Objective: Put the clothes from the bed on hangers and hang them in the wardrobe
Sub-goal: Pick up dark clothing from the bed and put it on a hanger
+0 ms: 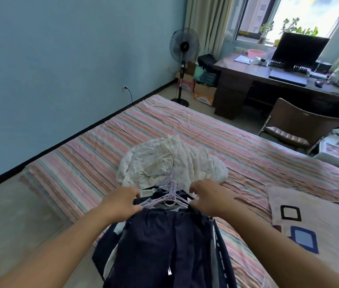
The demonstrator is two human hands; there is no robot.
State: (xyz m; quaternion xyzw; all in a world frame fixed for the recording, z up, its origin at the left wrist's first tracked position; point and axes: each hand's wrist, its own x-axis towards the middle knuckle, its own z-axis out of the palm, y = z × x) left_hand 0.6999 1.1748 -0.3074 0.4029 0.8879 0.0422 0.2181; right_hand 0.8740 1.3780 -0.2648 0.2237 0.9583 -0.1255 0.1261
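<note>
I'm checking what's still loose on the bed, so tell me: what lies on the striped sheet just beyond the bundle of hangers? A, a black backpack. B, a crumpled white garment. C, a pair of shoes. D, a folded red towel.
B: a crumpled white garment lies on the striped sheet just past the hangers, which sit on dark clothes between the two hands.

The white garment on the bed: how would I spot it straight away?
Find the pink striped bed. Near its middle lies a crumpled white garment, just beyond the hangers. It is pale and speckled, unlike the dark clothes nearer the person.
</note>
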